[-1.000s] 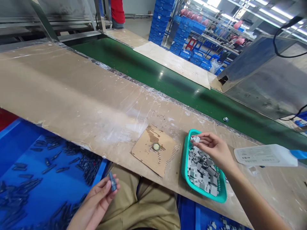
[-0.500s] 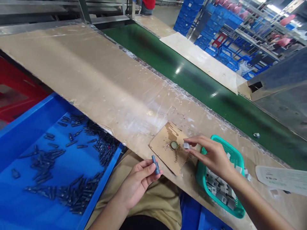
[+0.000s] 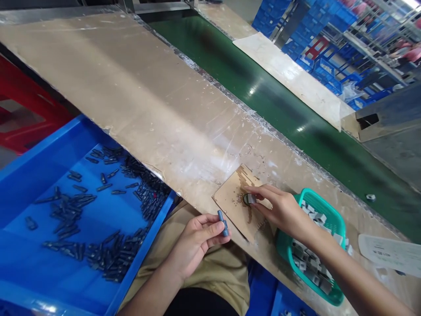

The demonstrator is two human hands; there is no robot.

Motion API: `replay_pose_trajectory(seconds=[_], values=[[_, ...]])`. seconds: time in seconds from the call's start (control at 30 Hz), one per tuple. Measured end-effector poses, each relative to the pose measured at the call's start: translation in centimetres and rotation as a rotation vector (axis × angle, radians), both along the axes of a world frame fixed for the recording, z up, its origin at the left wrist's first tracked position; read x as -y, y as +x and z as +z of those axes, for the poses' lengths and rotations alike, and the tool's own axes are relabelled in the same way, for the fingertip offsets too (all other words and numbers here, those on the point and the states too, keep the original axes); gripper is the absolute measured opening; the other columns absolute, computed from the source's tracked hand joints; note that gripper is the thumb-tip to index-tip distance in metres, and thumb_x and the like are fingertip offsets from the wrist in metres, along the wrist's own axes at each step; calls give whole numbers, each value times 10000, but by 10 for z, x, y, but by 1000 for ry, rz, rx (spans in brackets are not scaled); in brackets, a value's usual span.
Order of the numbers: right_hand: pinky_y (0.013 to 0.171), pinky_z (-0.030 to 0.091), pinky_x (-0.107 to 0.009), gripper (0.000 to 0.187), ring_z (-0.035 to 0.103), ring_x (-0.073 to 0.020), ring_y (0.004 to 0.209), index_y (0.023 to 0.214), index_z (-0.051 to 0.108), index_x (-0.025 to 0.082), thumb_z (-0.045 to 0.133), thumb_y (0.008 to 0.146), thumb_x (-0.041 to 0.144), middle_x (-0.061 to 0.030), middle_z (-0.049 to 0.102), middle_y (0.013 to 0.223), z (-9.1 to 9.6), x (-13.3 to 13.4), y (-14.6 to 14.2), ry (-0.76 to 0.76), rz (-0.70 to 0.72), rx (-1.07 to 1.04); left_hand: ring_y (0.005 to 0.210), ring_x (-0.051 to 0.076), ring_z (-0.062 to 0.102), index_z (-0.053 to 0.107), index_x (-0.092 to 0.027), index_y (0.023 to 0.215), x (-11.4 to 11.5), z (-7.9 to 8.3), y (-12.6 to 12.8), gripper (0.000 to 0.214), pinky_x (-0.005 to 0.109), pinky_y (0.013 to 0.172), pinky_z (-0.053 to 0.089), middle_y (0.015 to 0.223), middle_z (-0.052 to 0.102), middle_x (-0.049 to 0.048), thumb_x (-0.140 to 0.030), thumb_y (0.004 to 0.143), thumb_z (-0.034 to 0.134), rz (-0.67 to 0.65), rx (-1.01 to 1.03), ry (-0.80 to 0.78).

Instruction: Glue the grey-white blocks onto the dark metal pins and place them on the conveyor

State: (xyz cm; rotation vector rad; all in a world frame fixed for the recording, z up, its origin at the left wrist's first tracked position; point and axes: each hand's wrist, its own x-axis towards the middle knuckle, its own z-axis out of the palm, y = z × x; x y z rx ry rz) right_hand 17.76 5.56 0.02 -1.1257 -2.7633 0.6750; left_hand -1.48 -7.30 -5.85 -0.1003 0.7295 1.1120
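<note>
My left hand is closed in a pinch on a small dark blue cylindrical part, held just off the near edge of the bench over my lap. My right hand pinches a small grey block and presses it onto the round cap in the middle of a brown cardboard square. To the right of that hand stands a teal basket holding several more grey blocks.
A blue bin with several dark parts sits at my lower left. Beyond the brown bench runs a green conveyor belt with one small part on it. A white bottle lies at the right.
My right hand carried the grey block from the teal basket leftward onto the cap on the cardboard. My left hand rose toward the bench edge with the blue part.
</note>
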Motion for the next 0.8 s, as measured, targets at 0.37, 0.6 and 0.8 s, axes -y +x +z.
replay_pose_trajectory(seconds=[0.37, 0.6, 0.8], values=[[668, 543, -342, 325, 632, -199, 734, 1063, 671, 256, 733, 752, 323, -44, 668, 808, 34, 30, 6, -194, -226, -356, 658, 106, 643, 694, -85, 743, -10, 16, 13, 226, 169, 640, 551, 689, 681, 52, -221, 620, 825, -60, 115, 63], [617, 512, -312, 353, 617, -181, 707, 1073, 649, 305, 722, 755, 171, -23, 654, 784, 49, 63, -1, -155, -174, -520, 619, 100, 645, 720, -92, 747, -13, 27, 25, 282, 162, 599, 559, 676, 697, 35, -233, 549, 862, -108, 176, 66], [636, 523, -310, 330, 632, -178, 717, 1079, 631, 283, 704, 773, 182, -23, 660, 789, 46, 68, -1, -208, -164, -522, 603, 103, 646, 724, -73, 764, -10, 30, 25, 314, 152, 564, 550, 670, 700, 41, -242, 541, 865, -178, 166, 83]])
